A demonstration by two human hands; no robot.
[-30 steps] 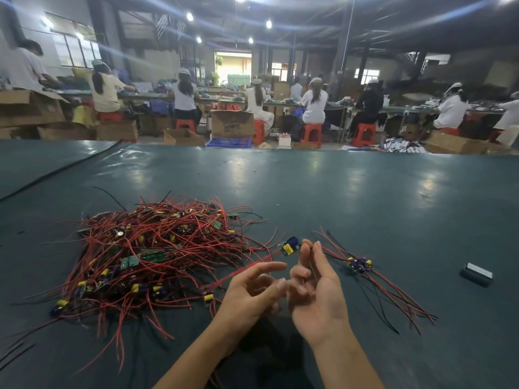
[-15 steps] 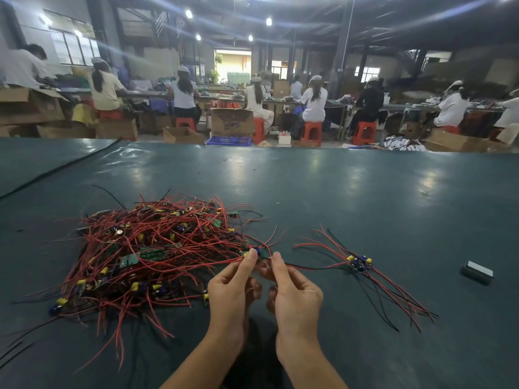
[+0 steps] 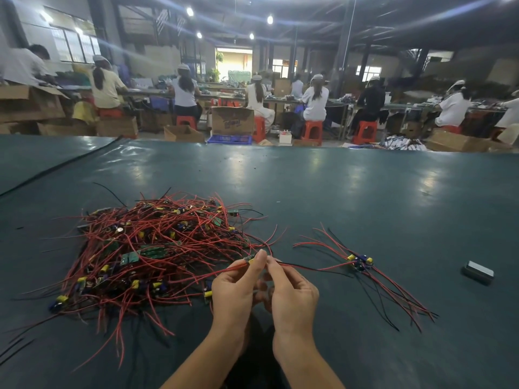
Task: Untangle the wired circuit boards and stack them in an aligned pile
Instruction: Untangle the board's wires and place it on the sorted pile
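Left hand [image 3: 233, 290]: thumb and forefinger pinch a small circuit board [image 3: 250, 259]. Right hand [image 3: 292, 290]: thumb and forefinger pinch that board's leads just beside it. The remaining fingers are loosely curled.

The board is held just above the tabletop [image 3: 323, 192], at the right fringe of the tangled heap [image 3: 151, 248]. The small sorted pile [image 3: 360, 262] lies well apart to the right, its leads fanned out on both sides.

Risks, as judged from this position:
- A red lead appears to run from the held board leftward into the heap's fringe. If it is caught there, a pull to the right would drag neighbouring boards along or tighten the knot.
- The right hand grips wire, not board. A tug from it loads the solder joints, and a lead could tear off.
- A red and a black lead trail from the right hand toward the sorted pile. Whether they touch it cannot be told. If they hook its wires, the light pile could be swept askew.
- The pile holds few boards, so a careless placement would knock it out of line.

A grey box [image 3: 478, 273] lies farther right, clear of the work.
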